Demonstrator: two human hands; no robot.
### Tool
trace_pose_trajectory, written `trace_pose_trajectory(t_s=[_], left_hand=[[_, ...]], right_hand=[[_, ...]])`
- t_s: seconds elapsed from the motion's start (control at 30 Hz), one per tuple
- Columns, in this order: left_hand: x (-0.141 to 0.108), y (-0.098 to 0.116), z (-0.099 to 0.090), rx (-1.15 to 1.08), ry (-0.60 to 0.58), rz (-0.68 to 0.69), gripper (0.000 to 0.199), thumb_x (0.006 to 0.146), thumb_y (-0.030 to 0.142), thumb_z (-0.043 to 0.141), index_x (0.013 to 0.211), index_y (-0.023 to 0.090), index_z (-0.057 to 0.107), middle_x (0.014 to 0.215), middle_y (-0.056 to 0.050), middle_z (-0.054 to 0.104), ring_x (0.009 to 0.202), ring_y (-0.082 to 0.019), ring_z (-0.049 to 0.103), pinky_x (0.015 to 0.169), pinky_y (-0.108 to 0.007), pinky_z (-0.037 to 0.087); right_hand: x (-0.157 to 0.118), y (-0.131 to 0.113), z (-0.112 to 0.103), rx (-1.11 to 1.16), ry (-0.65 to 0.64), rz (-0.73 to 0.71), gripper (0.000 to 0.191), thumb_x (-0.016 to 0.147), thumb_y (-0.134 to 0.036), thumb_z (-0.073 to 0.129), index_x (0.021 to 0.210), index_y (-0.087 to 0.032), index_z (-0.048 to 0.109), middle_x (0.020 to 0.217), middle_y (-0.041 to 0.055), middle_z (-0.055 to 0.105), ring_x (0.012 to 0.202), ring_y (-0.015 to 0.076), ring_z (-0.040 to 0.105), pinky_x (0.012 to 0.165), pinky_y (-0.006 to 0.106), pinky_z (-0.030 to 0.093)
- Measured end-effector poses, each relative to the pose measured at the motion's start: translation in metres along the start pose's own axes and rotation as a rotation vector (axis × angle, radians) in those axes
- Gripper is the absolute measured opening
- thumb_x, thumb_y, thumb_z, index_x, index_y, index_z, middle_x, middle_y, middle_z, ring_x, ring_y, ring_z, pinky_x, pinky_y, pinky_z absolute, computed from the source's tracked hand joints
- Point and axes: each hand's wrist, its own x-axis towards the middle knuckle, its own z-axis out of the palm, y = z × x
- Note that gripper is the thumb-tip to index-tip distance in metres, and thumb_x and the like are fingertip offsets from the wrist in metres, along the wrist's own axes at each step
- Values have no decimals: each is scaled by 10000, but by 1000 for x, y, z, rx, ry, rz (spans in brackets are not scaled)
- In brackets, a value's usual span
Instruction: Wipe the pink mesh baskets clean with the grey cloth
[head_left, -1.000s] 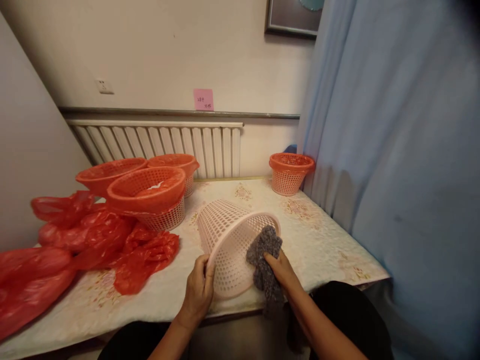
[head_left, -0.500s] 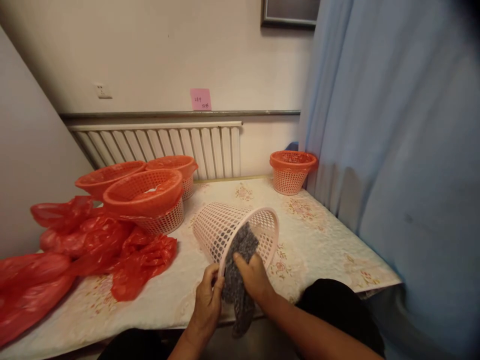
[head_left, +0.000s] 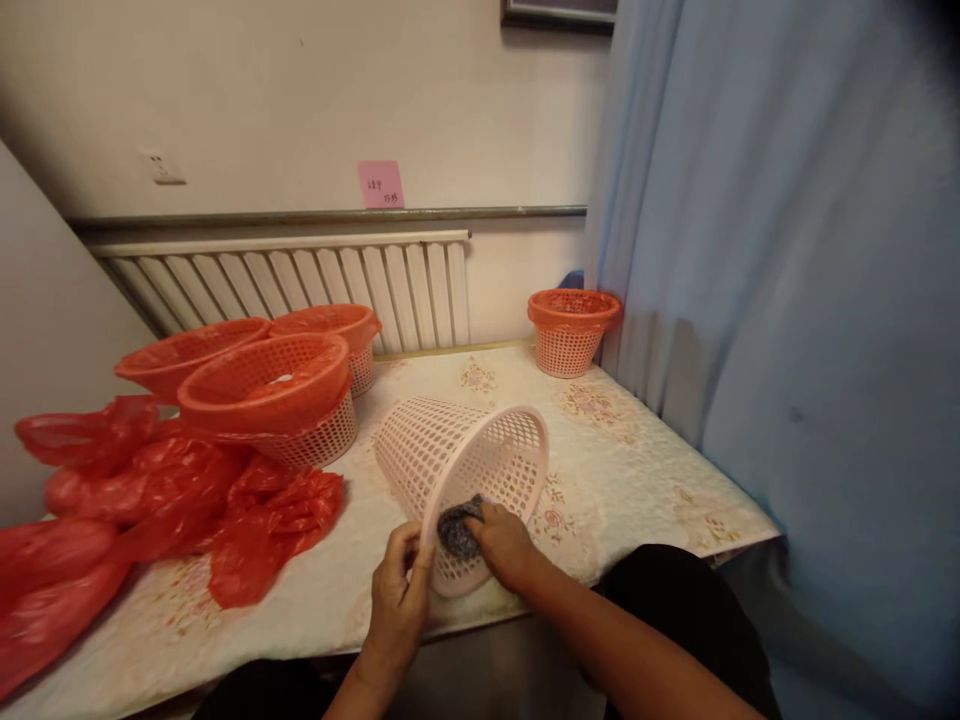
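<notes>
A pale pink plastic basket (head_left: 420, 440) with a lattice wall lies tilted on its side, its mouth turned toward me and to the right. My left hand (head_left: 400, 590) is closed on the near left part of its rim, thumb on the outside. Bunched at the lower part of the mouth is a dark grey cloth (head_left: 459, 528). My right hand (head_left: 504, 545) grips this cloth and presses it against the inner wall near the rim. Some of its fingertips are hidden by the cloth.
Several baskets lined with red bags (head_left: 262, 390) stand at the left, beside a heap of red plastic bags (head_left: 150, 490). Another lined basket (head_left: 574, 335) is at the far right corner. A blue curtain (head_left: 712, 250) hangs along the right edge of the flowered table cover (head_left: 480, 375).
The grey cloth, which hung over the rim, is now bunched up just inside the basket's mouth with my right hand. My left hand still holds the rim. The view has shifted slightly.
</notes>
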Motion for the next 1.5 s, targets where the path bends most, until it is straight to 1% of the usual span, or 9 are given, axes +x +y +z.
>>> trace_pose_trajectory(t_s=[0.23, 0.43, 0.57, 0.7, 0.83, 0.97, 1.2, 1.37, 1.5], left_hand=[[2, 2, -1, 40, 12, -2, 167, 897, 349, 507, 976, 210, 556, 793, 14, 590, 722, -154, 595, 665, -239, 490], [4, 3, 1, 28, 11, -14, 179, 888, 344, 506, 983, 204, 566, 832, -5, 634, 773, -177, 623, 718, -269, 503], [13, 7, -5, 35, 33, -24, 192, 871, 357, 525, 970, 203, 583, 793, 4, 639, 744, -177, 619, 694, -263, 496], [26, 17, -9, 32, -16, -10, 195, 872, 366, 535, 963, 202, 588, 773, 13, 608, 711, -159, 588, 668, -249, 475], [20, 15, -5, 25, 59, -44, 208, 880, 403, 522, 929, 204, 554, 744, 23, 551, 684, -156, 556, 638, -247, 464], [-16, -12, 5, 97, 143, -137, 229, 892, 433, 479, 902, 210, 530, 776, 9, 554, 719, -178, 558, 666, -276, 478], [-57, -62, 16, 61, -35, -238, 325, 815, 470, 555, 973, 188, 586, 927, -84, 708, 877, -266, 657, 783, -391, 532], [-48, -60, 14, 74, -48, -202, 276, 814, 431, 549, 940, 201, 634, 949, -81, 727, 896, -266, 660, 814, -390, 522], [-36, -43, 7, 138, -30, -163, 214, 840, 397, 518, 756, 216, 593, 712, -11, 663, 695, -207, 625, 647, -293, 504]], right_hand=[[19, -35, -26, 241, 194, 139, 301, 841, -215, 468, 1106, -150, 595, 1014, 75, 673, 923, 197, 625, 824, 302, 497], [-9, -77, 2, 485, 232, 120, 271, 821, -238, 528, 1063, -150, 611, 960, 63, 689, 879, 183, 638, 793, 277, 513], [-14, -57, 14, 96, -9, -64, 354, 791, -237, 590, 1142, -187, 604, 1030, 68, 648, 887, 204, 611, 794, 290, 484], [0, -25, 11, -241, -115, -33, 345, 903, -255, 439, 1208, -258, 600, 1057, 81, 621, 908, 235, 584, 793, 339, 456], [9, -10, 11, -259, -85, 30, 369, 911, -240, 400, 1220, -278, 598, 1085, 89, 602, 956, 242, 564, 825, 347, 438], [8, -7, 13, -238, -70, 59, 405, 887, -210, 414, 1251, -276, 577, 1093, 91, 598, 964, 236, 565, 836, 334, 431], [9, -21, 14, -82, -65, 65, 372, 782, -141, 501, 1130, -189, 622, 952, 44, 647, 827, 177, 602, 736, 251, 450], [-2, -45, 19, -1, -65, -2, 204, 816, -197, 502, 975, -164, 626, 895, 19, 654, 812, 156, 596, 728, 225, 455], [-11, -38, 18, -69, -69, -31, 425, 743, -202, 604, 1167, -214, 587, 1051, 57, 610, 886, 193, 582, 788, 265, 444]])
